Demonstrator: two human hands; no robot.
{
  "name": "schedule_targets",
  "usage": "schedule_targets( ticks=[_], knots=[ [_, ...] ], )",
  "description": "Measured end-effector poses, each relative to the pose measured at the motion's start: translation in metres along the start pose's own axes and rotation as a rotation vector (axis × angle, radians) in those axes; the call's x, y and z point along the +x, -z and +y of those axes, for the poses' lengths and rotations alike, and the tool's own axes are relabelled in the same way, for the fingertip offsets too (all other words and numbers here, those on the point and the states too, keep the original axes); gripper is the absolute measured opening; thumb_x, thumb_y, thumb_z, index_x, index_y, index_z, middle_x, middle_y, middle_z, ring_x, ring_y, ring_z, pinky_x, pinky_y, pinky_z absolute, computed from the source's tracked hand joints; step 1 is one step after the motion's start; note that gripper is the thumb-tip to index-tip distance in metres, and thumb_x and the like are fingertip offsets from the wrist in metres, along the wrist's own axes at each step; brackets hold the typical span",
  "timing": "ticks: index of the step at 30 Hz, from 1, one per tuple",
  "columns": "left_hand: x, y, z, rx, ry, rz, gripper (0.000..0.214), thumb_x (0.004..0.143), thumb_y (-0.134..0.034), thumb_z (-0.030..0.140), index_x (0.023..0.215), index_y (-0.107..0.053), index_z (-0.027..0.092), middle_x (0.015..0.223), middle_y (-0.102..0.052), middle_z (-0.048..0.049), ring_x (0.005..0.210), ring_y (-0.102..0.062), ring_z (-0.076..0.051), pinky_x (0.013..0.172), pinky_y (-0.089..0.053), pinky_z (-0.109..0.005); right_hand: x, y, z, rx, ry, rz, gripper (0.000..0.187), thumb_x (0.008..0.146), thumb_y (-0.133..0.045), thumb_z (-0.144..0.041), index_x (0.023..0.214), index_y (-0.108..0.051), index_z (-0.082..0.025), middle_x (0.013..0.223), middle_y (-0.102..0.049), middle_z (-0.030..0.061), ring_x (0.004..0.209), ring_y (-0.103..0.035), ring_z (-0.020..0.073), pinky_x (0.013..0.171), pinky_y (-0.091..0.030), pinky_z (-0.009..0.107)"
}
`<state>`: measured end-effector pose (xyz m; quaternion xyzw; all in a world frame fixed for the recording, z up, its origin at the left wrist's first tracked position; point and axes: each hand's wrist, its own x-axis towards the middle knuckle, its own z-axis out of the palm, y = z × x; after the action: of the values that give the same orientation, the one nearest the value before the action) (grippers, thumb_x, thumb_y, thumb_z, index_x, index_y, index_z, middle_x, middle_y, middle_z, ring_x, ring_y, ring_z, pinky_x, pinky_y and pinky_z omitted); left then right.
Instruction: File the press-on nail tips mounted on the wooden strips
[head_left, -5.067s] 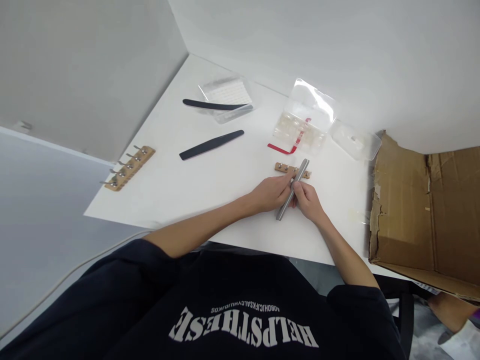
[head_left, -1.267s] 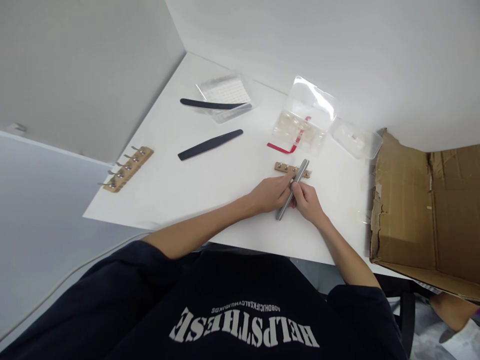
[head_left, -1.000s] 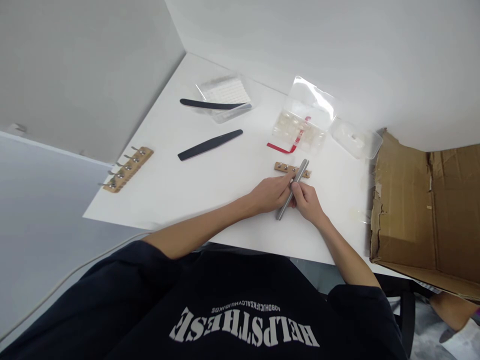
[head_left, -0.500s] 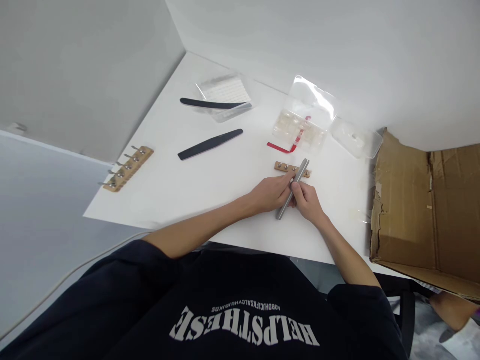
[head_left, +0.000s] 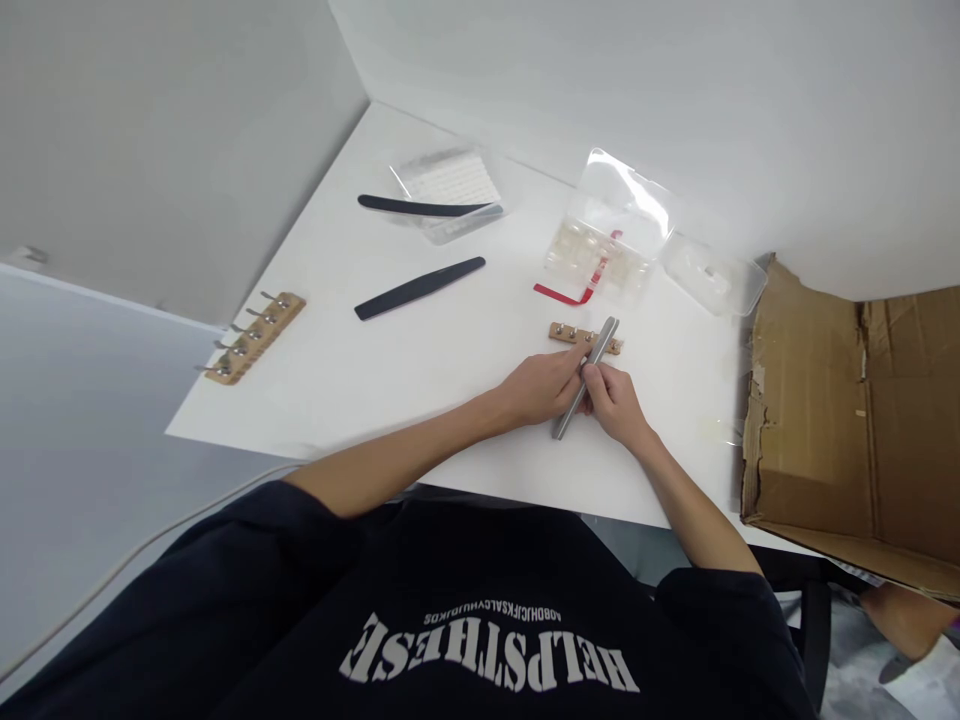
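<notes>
My right hand (head_left: 616, 402) is closed round a grey nail file (head_left: 603, 341), which stands slanted on its edge between both hands. Pressed against the file's other side is my left hand (head_left: 544, 388), fingers curled together; whatever they pinch is too small or hidden to name. Just beyond my fingers lies a short wooden strip (head_left: 573, 334) with small metal studs, partly covered by the file and my left fingertips.
Two black nail files (head_left: 420, 288) lie left, one across a clear packet (head_left: 454, 180). An open clear box (head_left: 562, 250) of nail tips has a red strip (head_left: 559, 294) on it. A clear lid (head_left: 712, 278), a pegged wooden strip (head_left: 259, 335) and a cardboard box (head_left: 810, 420) flank them.
</notes>
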<state>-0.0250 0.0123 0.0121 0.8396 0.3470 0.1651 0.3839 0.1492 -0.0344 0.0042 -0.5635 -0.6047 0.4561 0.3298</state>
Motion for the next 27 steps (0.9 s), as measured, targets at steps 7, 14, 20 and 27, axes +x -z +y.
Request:
schedule_targets(
  ticks=[7,14,20,27],
  knots=[
    [-0.0006,-0.0006,-0.0006,0.024,0.020,-0.016,0.028,0.101,-0.035,0.019,0.125,-0.048,0.015,0.093,-0.074,-0.0071,0.074,-0.069,-0.021,0.066,-0.051,-0.032,-0.0002,0.0004,0.0012,-0.012,0.005,-0.005,0.057,0.102,-0.040,-0.070,0.075,-0.055,-0.022,0.057,-0.062,0.0005,0.051,-0.060,0.0164,0.054,-0.049,0.030],
    [-0.0009,0.0015,0.0019,0.031,0.021,-0.022,0.026,0.101,-0.034,0.020,0.122,-0.049,0.015,0.092,-0.074,-0.0073,0.074,-0.069,-0.021,0.064,-0.050,-0.031,-0.0007,0.0005,0.0012,-0.026,0.005,-0.002,0.058,0.102,-0.039,-0.072,0.074,-0.054,-0.023,0.057,-0.063,0.0006,0.052,-0.061,0.0167,0.055,-0.050,0.031],
    [-0.0008,0.0003,0.0007,0.034,0.019,-0.020,0.024,0.102,-0.034,0.021,0.121,-0.048,0.016,0.091,-0.074,-0.0071,0.073,-0.069,-0.022,0.064,-0.051,-0.032,-0.0004,0.0005,0.0016,-0.020,0.007,-0.005,0.057,0.102,-0.039,-0.071,0.074,-0.054,-0.023,0.057,-0.062,0.0004,0.052,-0.062,0.0172,0.056,-0.051,0.031],
    [-0.0001,-0.0003,0.0002,0.033,0.020,-0.014,0.022,0.101,-0.035,0.021,0.117,-0.049,0.016,0.091,-0.073,-0.0069,0.072,-0.068,-0.021,0.063,-0.049,-0.031,-0.0001,0.0004,0.0005,-0.019,0.006,-0.003,0.058,0.101,-0.039,-0.072,0.074,-0.053,-0.023,0.057,-0.063,0.0008,0.053,-0.062,0.0174,0.055,-0.050,0.032]
  ],
)
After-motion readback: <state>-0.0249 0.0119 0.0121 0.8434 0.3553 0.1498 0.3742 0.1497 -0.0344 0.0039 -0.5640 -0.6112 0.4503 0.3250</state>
